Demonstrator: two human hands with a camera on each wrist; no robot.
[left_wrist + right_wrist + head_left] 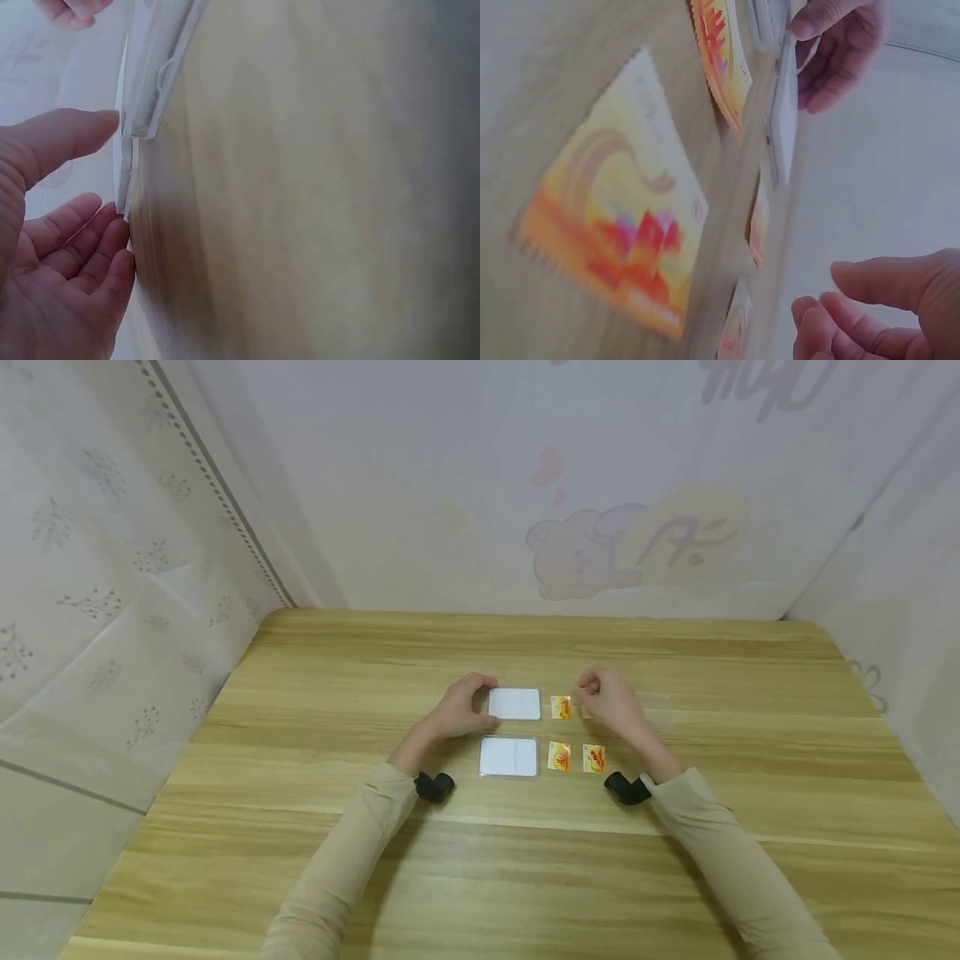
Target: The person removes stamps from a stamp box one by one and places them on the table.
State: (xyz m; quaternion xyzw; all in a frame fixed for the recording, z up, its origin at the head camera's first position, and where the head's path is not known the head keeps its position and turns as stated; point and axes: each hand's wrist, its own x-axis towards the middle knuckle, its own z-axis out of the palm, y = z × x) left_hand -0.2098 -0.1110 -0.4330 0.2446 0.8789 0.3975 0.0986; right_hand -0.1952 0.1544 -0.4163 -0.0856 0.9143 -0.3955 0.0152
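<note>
In the head view my left hand (pixel 459 708) holds the left end of the farther flat, clear-edged white case (pixel 514 703), thumb at its near corner and fingers at its far one. The nearer white case (pixel 509 756) lies in front of it. My right hand (pixel 609 700) hovers over the far row of stamps, fingers loosely curled. A gap shows between its thumb (pixel 877 281) and fingers in the right wrist view, with nothing seen in it. Beside it are a far stamp (pixel 561 707) and another stamp (pixel 739 322), largely hidden by the hand in the head view.
Two yellow-orange stamps with serrated edges, a left one (pixel 558 756) and a right one (pixel 594 758), lie right of the nearer case. A faint clear sheet (pixel 662 712) shows beyond my right hand. The wooden table (pixel 480 877) ends at a patterned curtain (pixel 420 510).
</note>
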